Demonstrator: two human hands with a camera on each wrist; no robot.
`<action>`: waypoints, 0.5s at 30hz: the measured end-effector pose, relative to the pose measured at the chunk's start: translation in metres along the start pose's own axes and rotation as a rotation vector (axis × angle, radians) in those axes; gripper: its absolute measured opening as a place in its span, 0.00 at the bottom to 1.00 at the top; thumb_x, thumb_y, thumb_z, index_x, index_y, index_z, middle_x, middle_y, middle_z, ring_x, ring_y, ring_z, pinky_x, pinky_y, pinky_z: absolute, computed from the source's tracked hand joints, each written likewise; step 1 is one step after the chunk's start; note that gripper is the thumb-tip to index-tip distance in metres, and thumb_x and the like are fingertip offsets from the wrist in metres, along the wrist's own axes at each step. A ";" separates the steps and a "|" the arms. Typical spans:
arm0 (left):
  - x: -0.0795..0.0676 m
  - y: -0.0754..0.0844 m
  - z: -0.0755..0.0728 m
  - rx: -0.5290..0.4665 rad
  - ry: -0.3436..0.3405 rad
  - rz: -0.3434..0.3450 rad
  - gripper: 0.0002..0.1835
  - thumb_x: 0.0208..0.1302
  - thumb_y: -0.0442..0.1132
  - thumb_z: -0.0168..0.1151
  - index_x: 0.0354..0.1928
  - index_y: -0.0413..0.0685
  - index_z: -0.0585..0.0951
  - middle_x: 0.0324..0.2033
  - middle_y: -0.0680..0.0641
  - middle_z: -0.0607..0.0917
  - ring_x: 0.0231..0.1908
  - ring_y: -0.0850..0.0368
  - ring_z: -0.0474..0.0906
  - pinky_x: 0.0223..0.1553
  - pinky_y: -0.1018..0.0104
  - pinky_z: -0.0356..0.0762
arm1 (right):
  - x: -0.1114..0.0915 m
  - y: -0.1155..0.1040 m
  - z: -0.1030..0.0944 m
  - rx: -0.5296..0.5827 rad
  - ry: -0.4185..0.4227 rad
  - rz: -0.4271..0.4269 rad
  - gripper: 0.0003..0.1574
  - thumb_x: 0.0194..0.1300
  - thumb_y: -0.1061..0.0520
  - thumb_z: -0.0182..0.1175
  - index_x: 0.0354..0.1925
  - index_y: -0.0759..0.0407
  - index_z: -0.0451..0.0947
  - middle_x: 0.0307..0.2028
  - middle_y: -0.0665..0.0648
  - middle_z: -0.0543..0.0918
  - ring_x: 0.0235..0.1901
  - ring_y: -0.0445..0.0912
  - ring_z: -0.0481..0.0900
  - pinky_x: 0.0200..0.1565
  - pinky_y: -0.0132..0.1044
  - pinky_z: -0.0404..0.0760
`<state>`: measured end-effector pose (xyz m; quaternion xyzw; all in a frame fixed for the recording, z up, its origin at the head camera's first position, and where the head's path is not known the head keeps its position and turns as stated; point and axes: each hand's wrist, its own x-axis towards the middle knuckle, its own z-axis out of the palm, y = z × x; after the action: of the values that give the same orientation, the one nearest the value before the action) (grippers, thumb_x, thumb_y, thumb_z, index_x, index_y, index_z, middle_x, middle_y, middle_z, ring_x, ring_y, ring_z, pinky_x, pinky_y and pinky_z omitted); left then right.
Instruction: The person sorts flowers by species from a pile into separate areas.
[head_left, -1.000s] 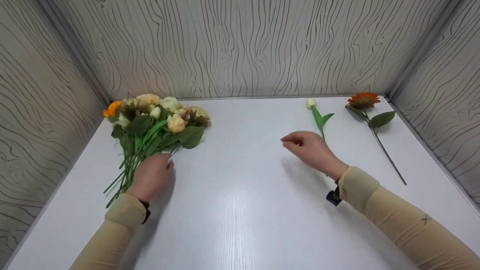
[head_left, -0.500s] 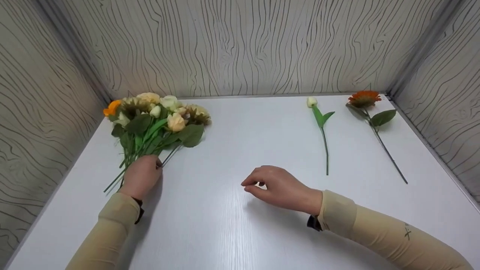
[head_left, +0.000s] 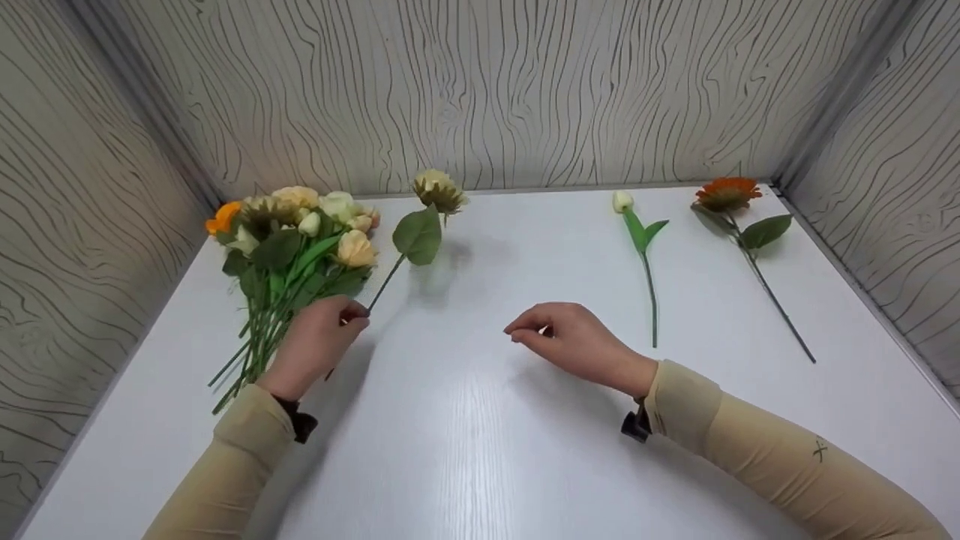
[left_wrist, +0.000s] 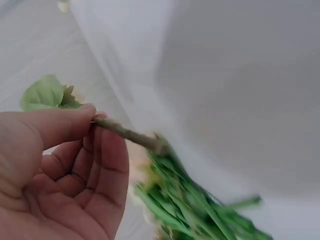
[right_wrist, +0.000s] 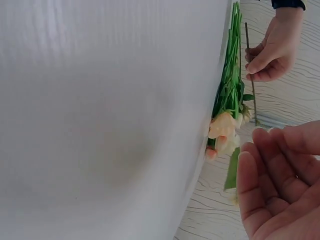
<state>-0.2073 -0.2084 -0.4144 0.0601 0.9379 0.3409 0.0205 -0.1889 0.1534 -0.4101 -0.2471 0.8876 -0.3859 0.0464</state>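
Observation:
In the head view my left hand (head_left: 319,341) pinches the thin stem of a cream flower (head_left: 438,192), which is raised above the table and leans to the right. One broad green leaf (head_left: 418,235) grows below its bloom. Close up in the left wrist view, thumb and fingertips grip the brown stem (left_wrist: 130,134). Left of that hand lies a pile of mixed flowers (head_left: 296,255), stems toward me, partly hidden by the hand. Over the middle of the table my right hand (head_left: 581,345) hovers, fingers loosely bent and holding nothing, as the right wrist view also shows.
A white tulip (head_left: 637,240) and an orange flower (head_left: 731,196) with a long stem lie apart on the right of the white table (head_left: 450,450). Wood-patterned panels (head_left: 480,90) stand along the back and both sides.
My left hand has drawn the cream flower out of the pile, up and to the right. My right hand came from beside the tulip toward the middle, then moved slightly back up.

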 end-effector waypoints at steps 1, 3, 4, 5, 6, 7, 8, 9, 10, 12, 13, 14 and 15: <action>-0.001 0.007 0.003 -0.041 -0.004 0.007 0.12 0.73 0.39 0.63 0.52 0.41 0.85 0.43 0.44 0.86 0.37 0.50 0.79 0.38 0.56 0.80 | 0.001 0.001 -0.002 0.034 0.003 0.027 0.10 0.74 0.53 0.62 0.49 0.45 0.88 0.44 0.40 0.87 0.41 0.42 0.82 0.45 0.42 0.81; -0.002 0.023 0.009 -0.130 -0.023 0.026 0.11 0.73 0.40 0.64 0.51 0.43 0.85 0.41 0.45 0.86 0.37 0.51 0.80 0.40 0.56 0.80 | 0.004 0.003 -0.005 0.116 0.011 0.076 0.11 0.74 0.53 0.62 0.50 0.47 0.88 0.45 0.43 0.87 0.44 0.47 0.84 0.45 0.45 0.81; -0.003 0.031 0.013 -0.184 -0.037 0.032 0.11 0.73 0.41 0.64 0.51 0.44 0.85 0.40 0.45 0.86 0.37 0.51 0.80 0.40 0.55 0.80 | 0.006 0.004 -0.006 0.160 0.016 0.091 0.11 0.74 0.53 0.62 0.50 0.48 0.88 0.45 0.45 0.88 0.45 0.50 0.84 0.46 0.47 0.82; -0.004 0.040 0.017 -0.241 -0.054 0.040 0.11 0.73 0.41 0.65 0.51 0.45 0.85 0.40 0.45 0.86 0.36 0.51 0.81 0.41 0.53 0.81 | 0.007 0.005 -0.007 0.206 0.023 0.103 0.12 0.74 0.52 0.62 0.51 0.49 0.87 0.46 0.47 0.88 0.47 0.52 0.84 0.47 0.49 0.82; -0.005 0.048 0.021 -0.295 -0.071 0.049 0.10 0.73 0.41 0.65 0.50 0.45 0.85 0.39 0.45 0.86 0.36 0.51 0.81 0.41 0.52 0.82 | 0.009 0.005 -0.008 0.255 0.031 0.112 0.12 0.75 0.52 0.62 0.52 0.50 0.87 0.46 0.49 0.88 0.48 0.54 0.84 0.48 0.51 0.82; -0.006 0.057 0.026 -0.346 -0.090 0.056 0.10 0.73 0.41 0.65 0.50 0.46 0.85 0.38 0.45 0.86 0.36 0.51 0.82 0.42 0.50 0.82 | 0.011 0.005 -0.008 0.300 0.041 0.116 0.13 0.75 0.51 0.62 0.53 0.51 0.87 0.47 0.51 0.88 0.50 0.56 0.84 0.50 0.53 0.82; -0.007 0.065 0.031 -0.394 -0.110 0.066 0.09 0.73 0.41 0.65 0.50 0.47 0.85 0.38 0.45 0.86 0.36 0.50 0.82 0.43 0.48 0.83 | 0.012 0.004 -0.009 0.344 0.053 0.118 0.14 0.75 0.50 0.62 0.54 0.52 0.86 0.48 0.52 0.88 0.51 0.55 0.83 0.52 0.53 0.82; -0.007 0.073 0.036 -0.434 -0.130 0.081 0.09 0.72 0.40 0.65 0.50 0.47 0.85 0.38 0.46 0.86 0.36 0.50 0.82 0.43 0.48 0.83 | 0.014 0.004 -0.009 0.387 0.066 0.118 0.15 0.75 0.49 0.62 0.54 0.52 0.86 0.49 0.54 0.88 0.51 0.55 0.83 0.53 0.53 0.81; -0.008 0.080 0.041 -0.469 -0.150 0.096 0.09 0.72 0.40 0.65 0.50 0.47 0.85 0.38 0.46 0.86 0.37 0.50 0.83 0.44 0.49 0.83 | 0.016 0.003 -0.010 0.423 0.078 0.116 0.16 0.74 0.48 0.63 0.55 0.52 0.86 0.49 0.55 0.87 0.51 0.54 0.83 0.54 0.52 0.81; -0.008 0.093 0.053 -0.511 -0.189 0.130 0.09 0.72 0.40 0.65 0.50 0.47 0.85 0.39 0.47 0.86 0.37 0.50 0.83 0.44 0.49 0.84 | 0.018 0.000 -0.011 0.502 0.109 0.116 0.18 0.74 0.47 0.63 0.56 0.53 0.86 0.50 0.57 0.87 0.51 0.53 0.82 0.53 0.49 0.82; -0.009 0.098 0.059 -0.528 -0.208 0.145 0.09 0.72 0.40 0.65 0.50 0.47 0.85 0.39 0.47 0.86 0.37 0.50 0.83 0.44 0.50 0.84 | 0.019 -0.001 -0.012 0.540 0.125 0.114 0.19 0.73 0.47 0.64 0.56 0.54 0.86 0.51 0.57 0.87 0.51 0.52 0.82 0.53 0.47 0.82; -0.009 0.102 0.064 -0.542 -0.226 0.159 0.09 0.72 0.40 0.65 0.50 0.47 0.85 0.39 0.47 0.86 0.37 0.51 0.83 0.44 0.50 0.84 | 0.019 -0.001 -0.012 0.578 0.139 0.112 0.19 0.73 0.47 0.64 0.55 0.56 0.85 0.51 0.57 0.87 0.51 0.52 0.82 0.52 0.45 0.82; -0.009 0.106 0.069 -0.553 -0.239 0.171 0.09 0.72 0.40 0.66 0.50 0.48 0.85 0.39 0.48 0.86 0.37 0.51 0.83 0.44 0.50 0.84 | 0.020 -0.002 -0.012 0.615 0.151 0.110 0.19 0.73 0.48 0.65 0.54 0.58 0.85 0.51 0.58 0.86 0.51 0.52 0.82 0.51 0.43 0.82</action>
<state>-0.1822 -0.0849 -0.3994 0.1705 0.7922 0.5740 0.1177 -0.2091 0.1511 -0.3982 -0.1436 0.7422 -0.6504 0.0738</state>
